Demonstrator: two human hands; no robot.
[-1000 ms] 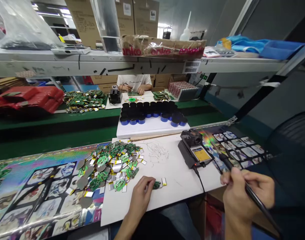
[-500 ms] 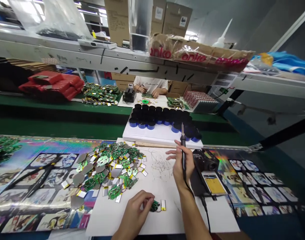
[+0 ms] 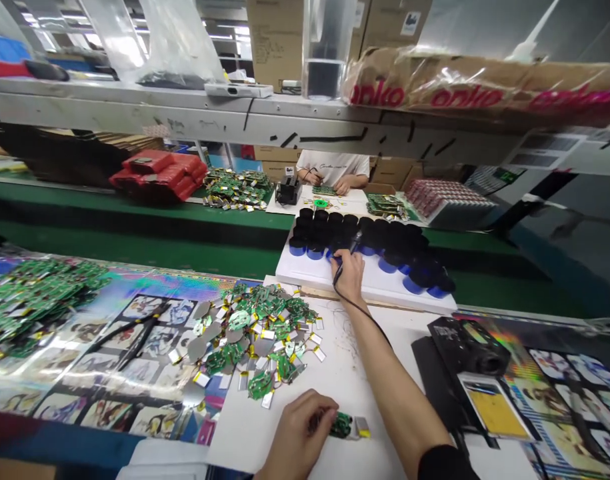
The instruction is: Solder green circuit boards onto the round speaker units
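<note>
**Inspection: small wired board under my left hand, iron raised in my right**

At lower centre of the frame, my curled left hand (image 3: 299,435) has its fingertips at a small green circuit board (image 3: 341,425), which sits beside a silver pouch cell (image 3: 362,427). I cannot tell whether the board is gripped. Both lie on a white card sheet (image 3: 329,357). I judge them light and fragile: take the board by its edges, clear of any thin leads.

My right hand (image 3: 348,277) is closed narrowly around a slim black soldering iron (image 3: 353,244). My right forearm (image 3: 399,393) crosses the sheet. Left, a heap of green boards (image 3: 257,347) crowds the work. Beyond stand black-capped blue cylinders (image 3: 375,233).
</note>
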